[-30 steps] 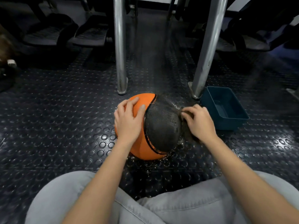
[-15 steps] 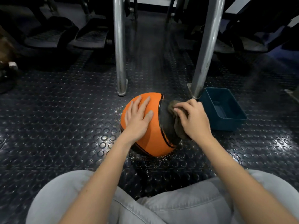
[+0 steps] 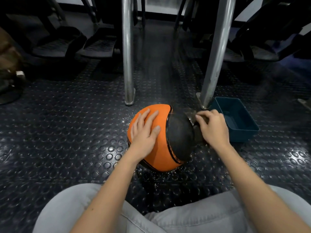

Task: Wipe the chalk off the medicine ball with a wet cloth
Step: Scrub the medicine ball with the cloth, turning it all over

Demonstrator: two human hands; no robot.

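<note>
orange-and-black medicine ball point(image 3: 156, 148) on studded rubber floor point(image 3: 67, 132). left hand point(image 3: 144, 132) flat on its 9 o'clock side, fingers straight. right hand point(image 3: 212, 130) at 3 o'clock, fingers curled round dark cloth point(image 3: 198, 137) against black panel. teal tub point(image 3: 242, 136) further right.

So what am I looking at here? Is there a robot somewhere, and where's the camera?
No robot: these are a person's two bare hands, filmed by one wide-angle camera worn on the head, looking down past knees in grey trousers. An orange and black medicine ball sits on the studded rubber floor. The left hand lies flat on its orange side. The right hand grips a dark cloth against the black side. A blue tub stands just right of it, beside a metal post.
</note>
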